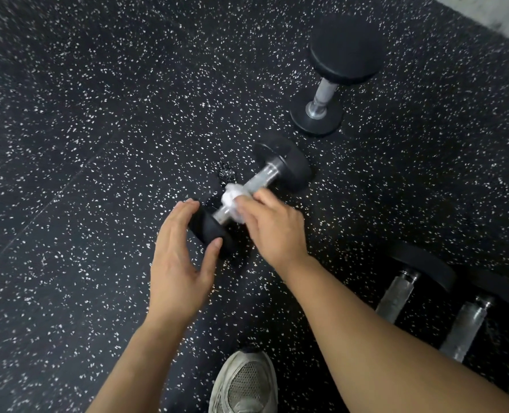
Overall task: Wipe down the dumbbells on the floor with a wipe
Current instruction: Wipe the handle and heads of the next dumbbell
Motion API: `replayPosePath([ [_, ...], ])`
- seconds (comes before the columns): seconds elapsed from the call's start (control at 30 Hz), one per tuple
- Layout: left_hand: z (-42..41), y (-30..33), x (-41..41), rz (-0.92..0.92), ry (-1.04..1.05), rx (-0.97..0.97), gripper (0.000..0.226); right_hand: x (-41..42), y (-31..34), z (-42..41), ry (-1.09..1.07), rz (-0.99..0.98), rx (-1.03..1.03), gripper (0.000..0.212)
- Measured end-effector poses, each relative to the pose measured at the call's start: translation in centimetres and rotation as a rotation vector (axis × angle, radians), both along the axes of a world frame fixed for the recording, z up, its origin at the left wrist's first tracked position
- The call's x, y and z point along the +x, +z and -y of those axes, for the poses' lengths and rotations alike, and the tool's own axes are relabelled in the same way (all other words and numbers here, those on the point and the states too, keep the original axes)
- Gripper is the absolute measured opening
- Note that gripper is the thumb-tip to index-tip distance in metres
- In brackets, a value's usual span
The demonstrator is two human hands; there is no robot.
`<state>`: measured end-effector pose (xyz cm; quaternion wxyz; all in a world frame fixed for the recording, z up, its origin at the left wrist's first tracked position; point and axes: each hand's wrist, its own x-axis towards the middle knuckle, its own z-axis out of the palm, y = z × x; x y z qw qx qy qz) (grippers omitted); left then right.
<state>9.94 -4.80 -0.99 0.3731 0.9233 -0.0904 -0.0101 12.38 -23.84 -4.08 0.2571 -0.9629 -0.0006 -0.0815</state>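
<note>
My left hand (178, 257) cupped, fingers spread, the near head of the black rubber-headed dumbbell with the steel handle (248, 192), which lay on the speckled black rubber floor (83, 144). Its long axis ran away rightward from that head. My right hand (272, 226), nearer the handle, pinched the crumpled white wipe (231, 195) against the steel.
</note>
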Motion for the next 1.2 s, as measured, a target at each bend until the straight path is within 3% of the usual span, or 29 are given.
replayPosePath([
  [0.17,0.2,0.4,0.5,-0.041,0.042,-0.005,0.060,1.8,0.1,1.9,-0.318,-0.039,-0.088,0.027],
  [0.23,0.1,0.3,0.8,-0.042,0.044,-0.022,0.058,1.6,0.5,1.0,-0.256,-0.049,-0.068,0.025],
  [0.4,-0.1,0.5,1.0,-0.051,0.073,-0.059,0.052,-0.6,0.3,-1.0,0.182,-0.038,-0.010,0.016],
  [0.47,-0.2,0.9,0.9,-0.041,0.075,-0.055,0.048,-0.5,0.2,-0.5,0.119,-0.025,-0.011,0.014],
  [0.63,0.3,1.4,0.4,0.017,0.080,-0.058,0.040,0.2,0.1,1.8,-0.305,-0.045,-0.017,0.027],
  [0.73,0.2,0.8,0.1,0.006,0.117,-0.090,0.039,-1.2,0.4,1.3,-0.150,-0.023,0.008,0.024],
  [0.83,-0.1,0.2,-0.3,-0.049,0.103,-0.101,0.053,-3.2,0.0,0.6,0.083,-0.030,0.013,0.022],
  [0.9,-0.2,0.1,-0.7,-0.096,0.084,-0.106,0.062,-3.6,-0.4,0.9,0.099,-0.022,-0.019,0.023],
  [1.1,-0.1,-0.3,-2.1,-0.162,0.011,-0.099,0.074,-3.3,0.5,3.3,-0.288,-0.021,-0.043,0.028],
  [1.2,0.4,-0.3,-2.8,-0.159,-0.026,-0.095,0.076,-4.4,0.4,2.9,-0.248,-0.023,-0.008,0.026],
])
